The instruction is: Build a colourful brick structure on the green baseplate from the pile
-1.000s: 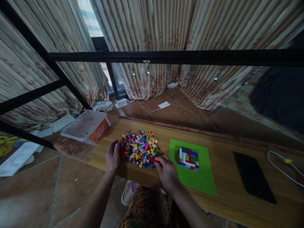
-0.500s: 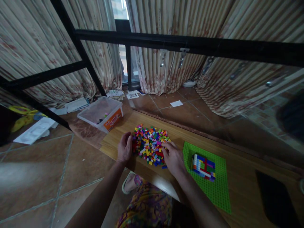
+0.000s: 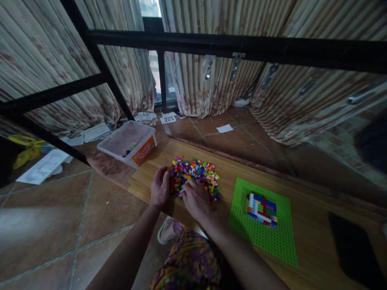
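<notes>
Head cam: L hand (image 3: pixel 160 187) beside brick pile (image 3: pixel 195 166), R hand (image 3: pixel 196 198) over it.

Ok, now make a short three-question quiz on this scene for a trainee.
1. True or false: the loose heap of small multicoloured plastic bricks lies on the brown wooden tabletop.

2. What colour is the printed label on the clear plastic box? A) blue; B) orange; C) white.

3. Which of the person's hands is nearer the flat green studded baseplate?

Key: 1. True. 2. B. 3. The right hand.

Both hands (image 3: pixel 196 198) are at a pile of colourful bricks (image 3: pixel 193 167).
</notes>
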Tool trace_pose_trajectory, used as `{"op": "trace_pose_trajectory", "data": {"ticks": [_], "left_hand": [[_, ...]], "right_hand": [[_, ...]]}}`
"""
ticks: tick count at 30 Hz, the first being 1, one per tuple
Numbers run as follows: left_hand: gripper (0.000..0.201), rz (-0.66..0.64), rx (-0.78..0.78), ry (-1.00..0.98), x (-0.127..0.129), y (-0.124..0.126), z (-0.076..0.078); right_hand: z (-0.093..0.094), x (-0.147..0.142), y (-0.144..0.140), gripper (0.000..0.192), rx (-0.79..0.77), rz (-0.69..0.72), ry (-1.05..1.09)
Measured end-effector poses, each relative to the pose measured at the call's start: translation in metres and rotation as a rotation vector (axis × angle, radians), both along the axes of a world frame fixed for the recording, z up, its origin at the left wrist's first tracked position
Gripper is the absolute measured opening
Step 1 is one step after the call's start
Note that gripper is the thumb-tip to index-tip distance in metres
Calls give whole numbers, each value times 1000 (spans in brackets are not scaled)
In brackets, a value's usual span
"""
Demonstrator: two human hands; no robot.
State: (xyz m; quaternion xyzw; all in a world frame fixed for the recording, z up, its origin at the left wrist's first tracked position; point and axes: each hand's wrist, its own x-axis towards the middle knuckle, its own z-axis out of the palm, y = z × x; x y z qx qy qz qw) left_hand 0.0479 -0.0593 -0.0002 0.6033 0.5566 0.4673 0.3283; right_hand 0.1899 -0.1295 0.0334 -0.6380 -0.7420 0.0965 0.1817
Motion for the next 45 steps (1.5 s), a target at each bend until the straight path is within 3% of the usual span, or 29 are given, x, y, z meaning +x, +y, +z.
{"op": "trace_pose_trajectory", "data": {"ticks": [7,14,21,26,31,39,45], "left_hand": [[46,-6,-22,0,1,1,1],[48,-4,5,39,-5,8,-10],[47,16,-10,33,-3,8,-7],[46,9,-11,56,-4,8,-5],[45,8,-17,47,-3,7,-4],[46,4,-17,56,-3,6,-4],[47,3,-38,44,0,2,0]], "right_hand": [[3,6,3,10,-41,-35,-34],[11,7,0,12,-36,15,-100],[13,8,2,17,-61,39,-131],[9,12,4,12,-42,81,-92],[2,14,2,9,17,28,-33],[-4,16,5,14,62,55,-1],[-8,23,6,19,109,-37,94]]}}
